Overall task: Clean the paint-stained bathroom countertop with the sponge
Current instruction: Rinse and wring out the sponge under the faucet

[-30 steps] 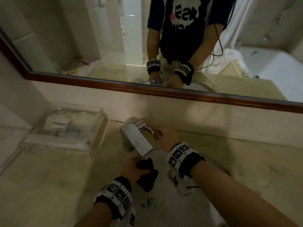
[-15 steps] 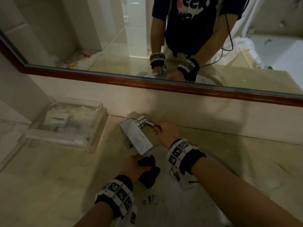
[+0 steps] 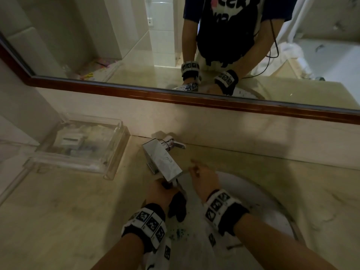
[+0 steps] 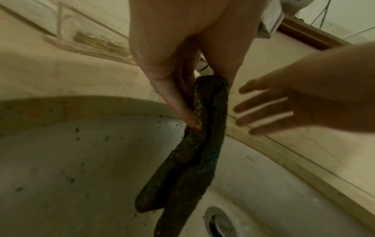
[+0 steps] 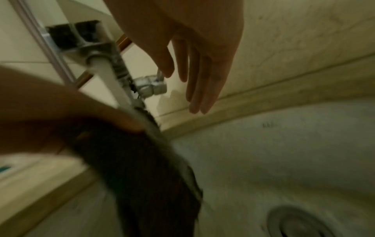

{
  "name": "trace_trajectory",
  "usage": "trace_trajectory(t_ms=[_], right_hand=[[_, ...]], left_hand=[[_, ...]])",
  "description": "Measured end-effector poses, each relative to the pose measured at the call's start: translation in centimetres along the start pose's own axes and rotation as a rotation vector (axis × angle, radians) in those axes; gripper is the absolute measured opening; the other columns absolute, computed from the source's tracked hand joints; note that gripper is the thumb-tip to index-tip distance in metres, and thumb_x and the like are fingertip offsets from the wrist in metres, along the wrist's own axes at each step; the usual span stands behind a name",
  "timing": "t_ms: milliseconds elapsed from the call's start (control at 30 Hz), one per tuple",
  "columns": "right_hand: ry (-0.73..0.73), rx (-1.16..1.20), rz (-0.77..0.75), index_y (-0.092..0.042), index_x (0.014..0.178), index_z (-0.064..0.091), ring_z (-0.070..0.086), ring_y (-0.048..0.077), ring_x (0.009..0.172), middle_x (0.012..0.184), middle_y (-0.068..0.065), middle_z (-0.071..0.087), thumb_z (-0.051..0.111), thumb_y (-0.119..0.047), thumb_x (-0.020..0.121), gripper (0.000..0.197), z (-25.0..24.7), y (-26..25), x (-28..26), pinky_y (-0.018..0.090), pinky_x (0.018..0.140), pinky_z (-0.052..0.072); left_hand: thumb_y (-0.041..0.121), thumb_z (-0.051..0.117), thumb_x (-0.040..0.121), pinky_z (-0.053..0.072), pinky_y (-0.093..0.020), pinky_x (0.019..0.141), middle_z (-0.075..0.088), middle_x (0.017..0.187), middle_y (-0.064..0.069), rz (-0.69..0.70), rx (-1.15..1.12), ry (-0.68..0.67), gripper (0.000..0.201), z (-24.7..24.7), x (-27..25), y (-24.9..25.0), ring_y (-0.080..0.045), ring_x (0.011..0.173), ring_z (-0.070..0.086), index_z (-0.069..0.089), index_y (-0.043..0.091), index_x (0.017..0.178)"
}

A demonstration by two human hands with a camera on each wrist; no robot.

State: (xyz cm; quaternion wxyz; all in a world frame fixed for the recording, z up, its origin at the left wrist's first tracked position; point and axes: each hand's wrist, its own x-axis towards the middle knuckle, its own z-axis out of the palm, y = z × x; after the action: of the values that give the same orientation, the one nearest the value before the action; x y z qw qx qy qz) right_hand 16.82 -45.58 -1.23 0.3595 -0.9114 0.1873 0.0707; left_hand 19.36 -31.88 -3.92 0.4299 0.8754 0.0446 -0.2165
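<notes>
The dark, limp, paint-flecked sponge (image 4: 194, 144) is pinched by the left hand (image 3: 161, 191) under the square chrome tap (image 3: 162, 161), over the white basin (image 4: 71, 160), seemingly for rinsing, while the right hand (image 3: 204, 180) is spread loosely beside it, holding nothing.

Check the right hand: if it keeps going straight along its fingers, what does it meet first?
Probably the faucet handle. The right hand is open and empty, fingers aimed over the sink rim toward the back wall, roughly in line with that lever. Depth is unclear; it could pass beside it.
</notes>
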Motion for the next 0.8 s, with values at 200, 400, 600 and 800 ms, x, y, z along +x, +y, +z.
trace_trajectory(t_ms=[200,400,600,800], right_hand=[[-0.368,0.322,-0.071,-0.018,0.145,0.03,0.049,0.02,0.127,0.141,0.006,0.049,0.046,-0.029,0.097,0.052,2.5,0.3,-4.8,0.026,0.105,0.039],[-0.364,0.028,-0.141,-0.01,0.136,0.038,0.051,0.029,0.118,0.13,0.012,0.05,0.059,-0.022,0.089,0.052,3.8,-0.5,-3.4,0.033,0.1,0.043],[-0.294,-0.006,-0.065,-0.01,0.13,0.051,0.056,0.026,0.116,0.13,0.012,0.058,0.044,-0.02,0.097,0.035,2.8,-0.2,-0.8,0.025,0.095,0.042],[-0.378,0.056,-0.031,-0.004,0.111,0.061,0.061,0.031,0.103,0.112,0.017,0.065,0.045,-0.04,0.095,0.042,1.8,-0.2,-0.4,0.029,0.08,0.042]], left_hand=[[0.022,0.063,0.085,0.042,-0.024,0.054,0.057,0.081,-0.007,-0.079,-0.005,0.009,0.029,0.2,-0.3,-0.1,-0.023,0.079,0.054,0.054,0.001,0.102],[0.02,0.06,0.088,0.049,-0.035,0.086,0.061,0.116,-0.025,-0.034,-0.049,-0.031,0.043,-0.3,0.0,0.3,-0.036,0.103,0.06,0.052,-0.008,0.119],[0.029,0.049,0.095,0.048,-0.035,0.093,0.062,0.112,-0.01,0.007,-0.153,-0.253,0.033,-1.4,-1.0,0.4,-0.02,0.095,0.06,0.059,0.007,0.118],[0.014,0.067,0.084,0.033,-0.02,0.102,0.045,0.118,0.012,0.251,0.013,-0.421,0.054,-1.1,-1.0,-0.4,-0.003,0.11,0.04,0.037,0.025,0.127]])
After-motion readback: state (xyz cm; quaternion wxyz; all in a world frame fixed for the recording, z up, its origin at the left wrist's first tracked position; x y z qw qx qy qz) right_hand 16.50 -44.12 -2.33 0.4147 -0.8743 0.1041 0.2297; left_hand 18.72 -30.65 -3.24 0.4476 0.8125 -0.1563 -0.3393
